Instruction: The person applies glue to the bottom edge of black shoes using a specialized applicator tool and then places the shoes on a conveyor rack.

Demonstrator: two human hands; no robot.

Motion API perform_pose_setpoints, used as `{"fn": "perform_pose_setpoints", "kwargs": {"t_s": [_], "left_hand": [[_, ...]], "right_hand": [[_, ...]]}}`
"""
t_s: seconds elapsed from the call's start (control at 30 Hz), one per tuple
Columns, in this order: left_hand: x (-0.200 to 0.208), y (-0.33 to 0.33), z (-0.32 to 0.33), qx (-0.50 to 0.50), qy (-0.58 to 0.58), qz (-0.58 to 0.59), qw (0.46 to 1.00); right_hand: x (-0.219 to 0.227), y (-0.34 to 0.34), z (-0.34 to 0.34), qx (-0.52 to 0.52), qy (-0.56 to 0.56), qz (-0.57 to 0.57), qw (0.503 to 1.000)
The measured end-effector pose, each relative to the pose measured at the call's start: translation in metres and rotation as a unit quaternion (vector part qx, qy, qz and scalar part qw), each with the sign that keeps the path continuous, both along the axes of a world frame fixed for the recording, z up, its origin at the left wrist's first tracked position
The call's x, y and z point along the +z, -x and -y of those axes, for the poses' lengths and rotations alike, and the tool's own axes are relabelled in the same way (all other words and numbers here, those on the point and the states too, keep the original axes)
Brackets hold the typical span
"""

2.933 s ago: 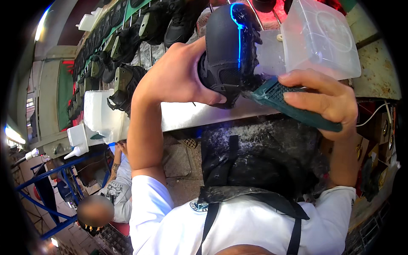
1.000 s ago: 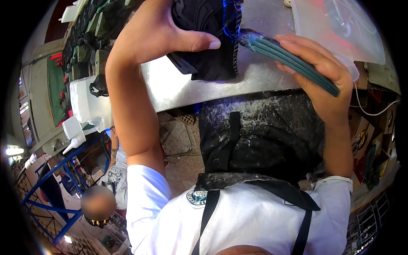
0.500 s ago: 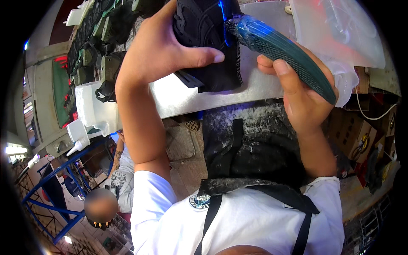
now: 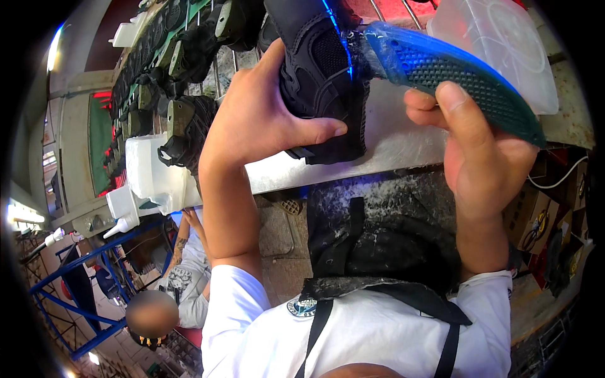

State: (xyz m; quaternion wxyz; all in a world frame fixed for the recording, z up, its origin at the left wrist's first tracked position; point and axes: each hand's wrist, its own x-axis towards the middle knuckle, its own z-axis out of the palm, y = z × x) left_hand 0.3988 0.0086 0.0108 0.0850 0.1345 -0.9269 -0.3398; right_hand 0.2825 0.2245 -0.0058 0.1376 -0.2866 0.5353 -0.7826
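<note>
My left hand grips a black shoe upper, its thumb stretched across the near part. A thin bright blue line of light runs along the upper's right side. In my right hand is a blue-green brush with a dimpled handle, pinched between thumb and fingers. The brush's whitish, glue-crusted tip lies at the upper's right edge; whether it touches there is hard to tell. Beneath both is a shiny metal work surface.
Racks of black shoe uppers stand at the left, beside a translucent white container and a white nozzle bottle. A clear plastic tub is at the far right. Another person sits at lower left. My stained black apron hangs below.
The upper and both hands sit lower and farther right in view. The brush has turned to show more of its broad dimpled face, its tip still by the upper's right side.
</note>
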Motion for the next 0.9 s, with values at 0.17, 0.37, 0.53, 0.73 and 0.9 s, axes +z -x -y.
{"fn": "perform_pose_setpoints", "kwargs": {"t_s": [0.17, 0.37, 0.53, 0.73, 0.9], "left_hand": [[0.008, -0.001, -0.007, -0.005, 0.051, 0.006, 0.999], [0.007, -0.002, -0.009, -0.012, 0.04, 0.0, 0.999], [0.007, -0.009, -0.012, 0.006, 0.063, 0.015, 0.998], [-0.002, -0.043, -0.012, -0.03, -0.025, 0.063, 0.997], [-0.026, -0.075, -0.035, 0.117, -0.134, -0.045, 0.983]], "right_hand": [[0.011, 0.008, -0.001, -0.006, 0.003, -0.022, 1.0], [0.02, 0.013, 0.001, -0.011, -0.004, -0.084, 0.996], [0.033, 0.022, 0.004, -0.064, 0.031, -0.013, 0.997], [0.024, 0.043, -0.094, -0.074, -0.051, -0.021, 0.996], [-0.014, 0.031, -0.139, -0.185, -0.323, -0.043, 0.927]]}}
